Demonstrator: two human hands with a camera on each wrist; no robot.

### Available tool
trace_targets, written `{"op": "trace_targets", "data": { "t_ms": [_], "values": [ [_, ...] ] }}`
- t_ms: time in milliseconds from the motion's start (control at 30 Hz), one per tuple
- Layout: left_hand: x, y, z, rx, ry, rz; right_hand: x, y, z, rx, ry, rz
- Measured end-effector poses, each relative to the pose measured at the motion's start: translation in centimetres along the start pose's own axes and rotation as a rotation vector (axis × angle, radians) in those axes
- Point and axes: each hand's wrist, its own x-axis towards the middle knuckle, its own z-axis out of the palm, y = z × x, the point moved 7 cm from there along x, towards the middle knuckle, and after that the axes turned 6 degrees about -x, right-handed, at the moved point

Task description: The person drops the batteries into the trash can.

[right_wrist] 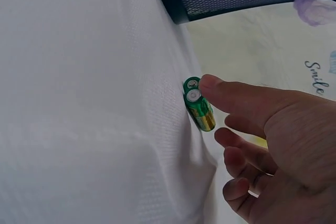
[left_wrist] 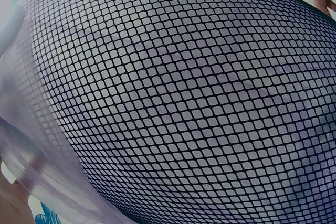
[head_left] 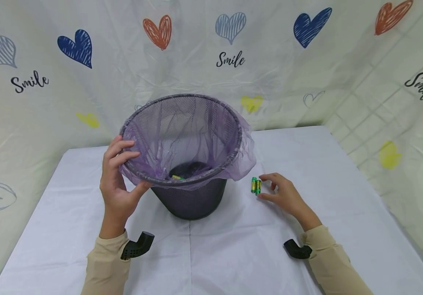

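A dark mesh wastebasket [head_left: 193,200], lined with a thin purple bag [head_left: 248,151], stands on the table and appears tilted toward me. My left hand [head_left: 117,184] grips its left rim, fingers over the edge and thumb at the front. Mesh fills most of the left wrist view. Right of the basket, two green and gold batteries [head_left: 255,186] lie side by side on the cloth. Around them my right hand [head_left: 285,194] spreads thumb and fingers; in the right wrist view the thumb is close to the batteries [right_wrist: 200,111]. Something green and yellow [head_left: 177,177] lies inside the basket.
A white cloth [head_left: 230,254] covers the table. Behind and to the sides hangs a pale curtain [head_left: 196,69] printed with hearts and "Smile". Each wrist wears a black camera mount, one on the left sleeve [head_left: 104,262] and one on the right sleeve [head_left: 333,262].
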Motion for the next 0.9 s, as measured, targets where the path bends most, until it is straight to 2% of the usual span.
{"op": "trace_targets", "data": {
  "t_ms": [900],
  "values": [
    [-0.26, -0.55, -0.08, -0.002, -0.004, -0.017, 0.1, 0.37, 0.82, -0.007, 0.013, -0.003]
  ]
}}
